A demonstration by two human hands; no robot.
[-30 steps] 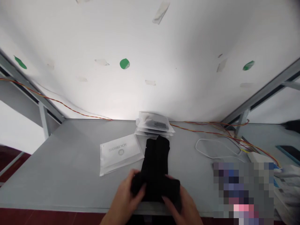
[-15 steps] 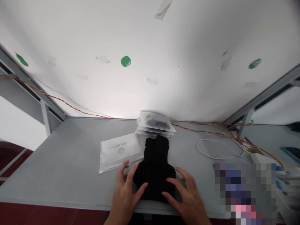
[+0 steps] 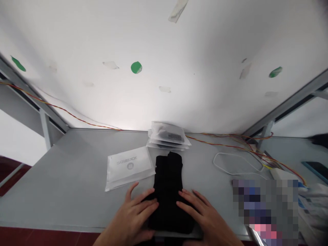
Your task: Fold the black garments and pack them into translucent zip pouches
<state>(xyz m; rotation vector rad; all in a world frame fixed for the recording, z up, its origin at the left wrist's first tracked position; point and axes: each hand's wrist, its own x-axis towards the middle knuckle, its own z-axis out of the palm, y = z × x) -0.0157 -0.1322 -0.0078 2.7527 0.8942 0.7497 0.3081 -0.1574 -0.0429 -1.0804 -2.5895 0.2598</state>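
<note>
A black folded garment (image 3: 167, 191) lies lengthwise on the grey table in front of me, its exact kind unclear. My left hand (image 3: 134, 215) is at its left side, fingers stretched out with the tips resting on the cloth. On the opposite edge, the extended fingers of my right hand (image 3: 201, 213) also press lightly on the fabric. Left of the garment, a white plastic bag (image 3: 130, 167) with grey lettering and a round logo lies flat. Behind the garment, by the wall, is a stack of similar frosted bags (image 3: 167, 136) with dark contents.
A white cable (image 3: 220, 165) loops across the grey table (image 3: 71, 177) on the right. Red and yellow wires (image 3: 217, 145) run along the back edge by the white wall (image 3: 164, 44). A dark phone-like object (image 3: 317, 171) and plastic packaging (image 3: 315, 205) lie far right.
The garment's flared lower sides have been brought inward, so it is now a narrower, straighter strip. My spread fingers have flattened along both its sides.
</note>
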